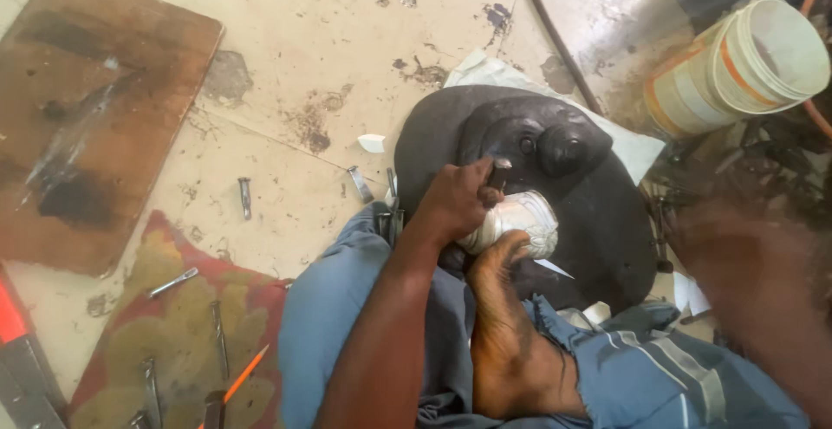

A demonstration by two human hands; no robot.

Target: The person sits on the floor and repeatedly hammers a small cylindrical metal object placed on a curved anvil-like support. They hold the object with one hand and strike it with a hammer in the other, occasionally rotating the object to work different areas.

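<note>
My left hand point(459, 199) is closed in a fist over a small dark tool point(499, 172) whose tip sticks out past the thumb. It rests against a white wrapped lump point(524, 219) that sits on a black domed part point(598, 212) on the floor. My bare foot point(507, 325) presses its toes against the near side of the white lump. My right hand point(750, 277) is a blur at the right edge, apart from the black part; its fingers cannot be made out.
A worn wooden board point(95, 108) lies at the left. Stacked white buckets point(745, 61) stand at the top right beside a black hose point(555, 35). A patterned mat point(186, 334) holds several metal tools and an orange pencil point(243, 375). Loose metal bits point(244, 197) dot the stained floor.
</note>
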